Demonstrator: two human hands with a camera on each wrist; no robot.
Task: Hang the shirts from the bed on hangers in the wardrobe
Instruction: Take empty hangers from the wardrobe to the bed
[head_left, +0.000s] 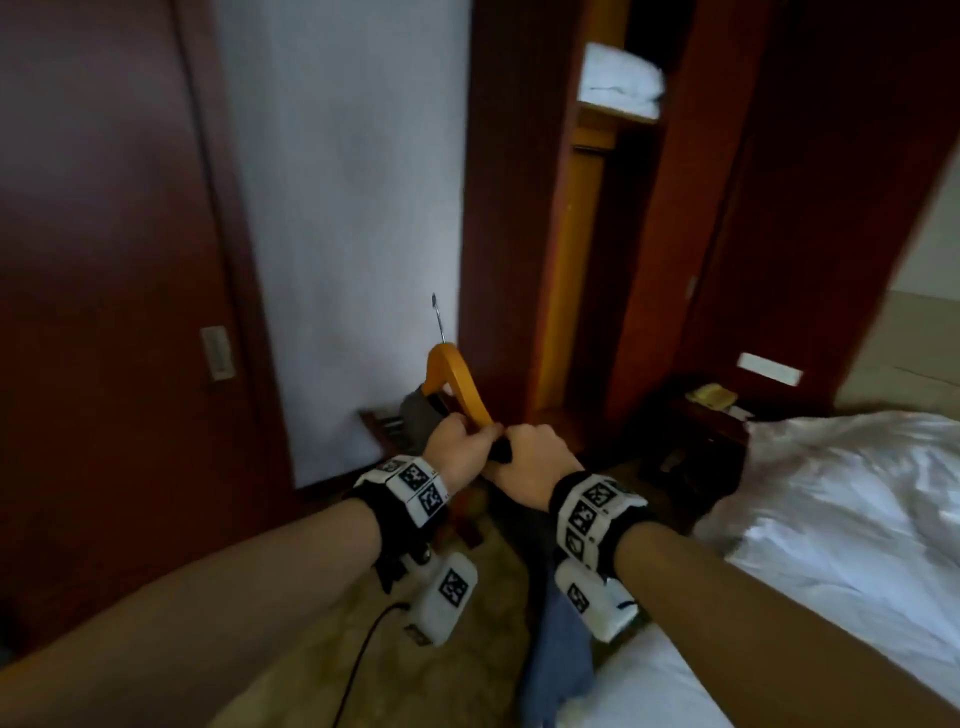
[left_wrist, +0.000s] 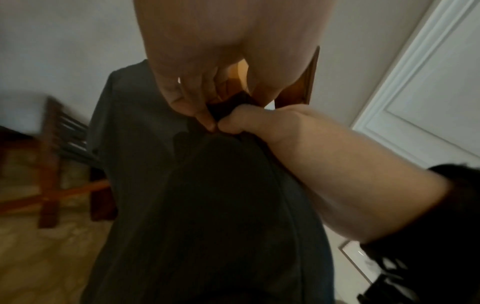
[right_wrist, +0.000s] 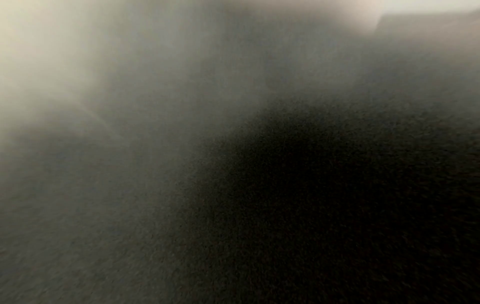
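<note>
**A:** What are the 2 hands doing?

**B:** They meet knuckle to knuckle in front of the person. The left hand (head_left: 457, 447) is curled round the lower arm of a wooden hanger (head_left: 457, 382) and also nips dark cloth between thumb and fingers (left_wrist: 205, 121). The right hand (head_left: 530, 457) is closed in a fist, gripping the same bunched cloth just beside the left.

**A:** What is the cloth?

**B:** A dark grey shirt (left_wrist: 197, 195). It hangs down from both grips, below the hanger. The hanger rises above the hands, its metal hook (head_left: 438, 317) pointing up.

**A:** And the right wrist view?

**B:** Only grey blur, nothing can be made out.

**A:** Where is the wardrobe from the hanger?

**B:** The wardrobe (head_left: 587, 234) stands beyond the hanger and to its right, open, with folded white linen (head_left: 621, 78) on its top shelf. Right of the hanger lies the bed (head_left: 857, 509), in rumpled white sheets. Behind the hanger, low against the wall, is a wooden rack (left_wrist: 52, 164). Left of the hanger is a dark red door (head_left: 104, 260).
</note>
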